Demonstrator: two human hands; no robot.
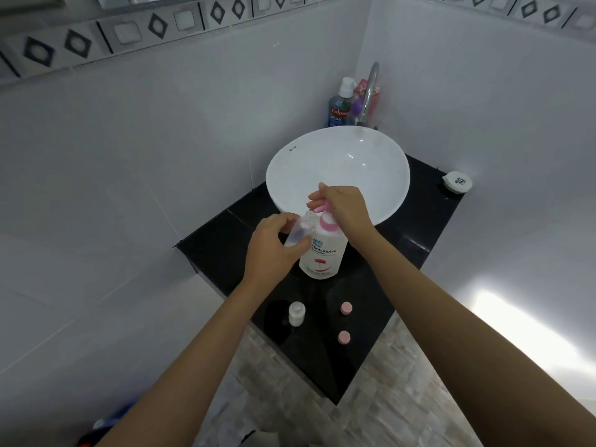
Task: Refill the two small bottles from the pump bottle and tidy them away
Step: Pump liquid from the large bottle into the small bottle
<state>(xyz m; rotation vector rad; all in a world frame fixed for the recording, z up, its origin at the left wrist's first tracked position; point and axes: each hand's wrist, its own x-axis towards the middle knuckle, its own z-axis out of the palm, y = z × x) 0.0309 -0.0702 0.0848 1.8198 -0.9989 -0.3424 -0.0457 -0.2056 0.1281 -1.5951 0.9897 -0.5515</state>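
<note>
On black counter (403,233), white basin (338,169).

"Shokubutsu" on pump bottle (322,253), "Colgate Plax" on mouthwash (338,111)

We see two bare forearms, no sleeves in frame. Left hand (271,250) and right hand (346,209): no gloves. No rings, watch or bands that we can make out.

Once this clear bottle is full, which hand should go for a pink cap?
Probably the right hand. It rests only on the pump head, so it can let go, and both pink caps lie on its side of the counter. The left hand holds the clear bottle tilted at the spout.
</note>
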